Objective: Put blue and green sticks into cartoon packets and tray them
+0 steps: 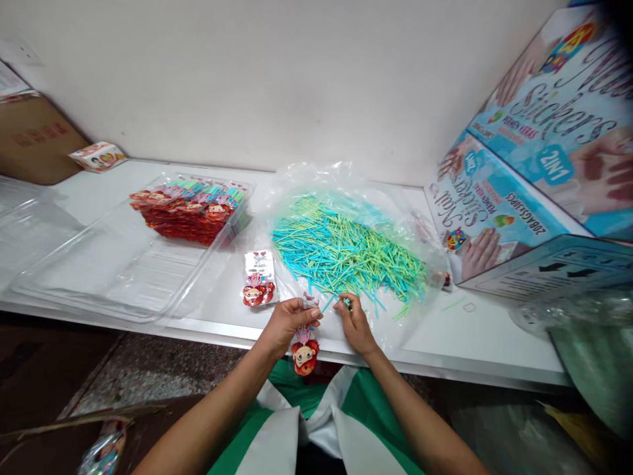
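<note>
My left hand (295, 322) pinches the top of a small packet with a red-haired cartoon figure (305, 356), which hangs below the fingers at the table's front edge. Just to its right, my right hand (353, 321) is closed on thin sticks, with green tips showing at the fingertips. Behind both hands lies a loose pile of thin green and blue sticks (341, 244) on a clear plastic bag (316, 178). A short stack of matching packets (259, 280) sits left of the pile.
A clear plastic tray (113, 290) at the left holds rows of filled red packets (182, 224). Large blue printed cartons (524, 171) stand at the right. A brown carton (37, 142) and a small box (99, 157) are at the back left. The wall closes off the far side.
</note>
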{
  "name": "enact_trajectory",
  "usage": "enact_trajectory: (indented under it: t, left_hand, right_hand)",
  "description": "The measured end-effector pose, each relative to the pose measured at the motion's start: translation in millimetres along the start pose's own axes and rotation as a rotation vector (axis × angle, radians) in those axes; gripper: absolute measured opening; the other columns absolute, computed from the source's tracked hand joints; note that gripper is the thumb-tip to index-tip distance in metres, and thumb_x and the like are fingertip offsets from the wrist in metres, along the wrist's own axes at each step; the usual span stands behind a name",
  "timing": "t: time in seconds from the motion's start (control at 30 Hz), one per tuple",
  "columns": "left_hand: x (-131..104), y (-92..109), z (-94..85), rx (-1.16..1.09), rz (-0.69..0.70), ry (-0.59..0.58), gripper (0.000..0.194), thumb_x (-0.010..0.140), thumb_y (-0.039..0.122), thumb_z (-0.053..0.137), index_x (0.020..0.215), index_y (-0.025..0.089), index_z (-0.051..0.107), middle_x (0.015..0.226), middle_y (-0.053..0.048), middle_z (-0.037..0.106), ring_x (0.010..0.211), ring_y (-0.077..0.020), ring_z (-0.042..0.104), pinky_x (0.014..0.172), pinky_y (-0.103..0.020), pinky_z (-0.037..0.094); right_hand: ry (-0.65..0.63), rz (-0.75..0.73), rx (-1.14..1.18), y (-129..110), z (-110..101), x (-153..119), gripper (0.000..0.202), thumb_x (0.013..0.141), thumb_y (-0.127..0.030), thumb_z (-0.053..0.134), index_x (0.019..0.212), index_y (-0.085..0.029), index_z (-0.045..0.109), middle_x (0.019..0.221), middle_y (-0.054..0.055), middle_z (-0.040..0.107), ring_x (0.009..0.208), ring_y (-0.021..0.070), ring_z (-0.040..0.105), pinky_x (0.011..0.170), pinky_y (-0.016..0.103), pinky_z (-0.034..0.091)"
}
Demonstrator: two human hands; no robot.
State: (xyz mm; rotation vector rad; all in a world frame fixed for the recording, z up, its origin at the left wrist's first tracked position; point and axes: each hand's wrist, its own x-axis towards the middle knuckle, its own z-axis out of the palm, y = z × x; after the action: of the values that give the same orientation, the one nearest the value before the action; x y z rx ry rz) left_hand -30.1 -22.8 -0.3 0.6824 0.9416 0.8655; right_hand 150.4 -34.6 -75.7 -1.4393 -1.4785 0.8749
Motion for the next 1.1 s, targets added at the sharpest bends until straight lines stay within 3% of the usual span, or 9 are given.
enact_trajectory:
  t: [0.23, 0.4, 0.47, 0.6, 0.73, 0.93, 1.1]
  left_hand:
    - [-1, -1, -2.6, 0.026, 0.014, -0.017, 0.023, 0.059, 0.024, 0.076, 0.073, 0.009, 0.065, 0.071, -0.005, 0.067, 0.062, -0.0115, 0.06, 0.063, -0.024, 0.046]
    - [2, -2, -4.9, 0.103, 0.068, -0.015, 0.024, 0.058, 0.025, 0.076, 0.073, 0.01, 0.064, 0.067, -0.003, 0.065, 0.059, -0.0112, 0.058, 0.062, -0.024, 0.044]
    - [4, 0, -4.7, 0.141, 0.097, -0.013, 0.023, 0.058, 0.025, 0.076, 0.072, 0.01, 0.064, 0.065, -0.002, 0.064, 0.058, -0.0104, 0.056, 0.061, -0.023, 0.042]
    - [4, 4, -2.2, 0.246, 0.148, -0.005, 0.022, 0.059, 0.025, 0.075, 0.066, 0.01, 0.061, 0.06, 0.0, 0.059, 0.055, -0.0081, 0.05, 0.055, -0.02, 0.036]
    - [2, 6, -1.4, 0.373, 0.231, -0.012, 0.021, 0.065, 0.029, 0.07, 0.068, 0.011, 0.059, 0.06, 0.001, 0.057, 0.056, -0.0081, 0.047, 0.054, -0.02, 0.034]
    - [1, 6, -4.9, 0.591, 0.362, -0.004, 0.019, 0.072, 0.031, 0.063, 0.071, 0.012, 0.062, 0.062, 0.001, 0.055, 0.06, -0.0094, 0.046, 0.058, -0.021, 0.034]
    - [3, 6, -5.5, 0.508, 0.307, -0.054, 0.021, 0.071, 0.032, 0.064, 0.072, 0.012, 0.062, 0.06, 0.002, 0.052, 0.057, -0.0086, 0.045, 0.054, -0.02, 0.032]
  right_hand:
    - [-0.06, -0.017, -0.103, -19, -8, 6, 0.026, 0.092, -0.038, 0.029, 0.09, -0.019, 0.046, 0.079, 0.003, 0.058, 0.077, 0.0169, 0.056, 0.073, 0.029, 0.041]
    - [-0.328, -0.088, -0.285, -70, -36, 22, 0.027, 0.092, -0.042, 0.027, 0.097, -0.022, 0.045, 0.066, -0.002, 0.052, 0.062, 0.016, 0.053, 0.061, 0.027, 0.038]
    - [-0.446, -0.121, -0.315, -91, -47, 28, 0.029, 0.092, -0.041, 0.027, 0.105, -0.022, 0.044, 0.074, 0.0, 0.057, 0.066, 0.0159, 0.055, 0.064, 0.028, 0.04]
    - [-0.697, -0.191, -0.346, -117, -60, 36, 0.037, 0.091, -0.042, 0.033, 0.121, -0.021, 0.038, 0.113, 0.008, 0.056, 0.098, 0.0198, 0.055, 0.081, 0.031, 0.04]
    - [-0.846, -0.196, -0.393, -122, -60, 42, 0.052, 0.09, -0.047, 0.032, 0.133, -0.019, 0.029, 0.125, 0.012, 0.05, 0.108, 0.0234, 0.052, 0.088, 0.036, 0.039]
    - [-0.969, -0.181, -0.434, -118, -54, 50, 0.064, 0.089, -0.048, 0.031, 0.141, -0.013, 0.018, 0.137, 0.016, 0.038, 0.121, 0.0259, 0.041, 0.096, 0.037, 0.035]
    - [-0.931, -0.153, -0.414, -114, -56, 52, 0.066, 0.088, -0.053, 0.03, 0.141, -0.015, 0.018, 0.142, 0.012, 0.03, 0.127, 0.0257, 0.033, 0.102, 0.038, 0.029]
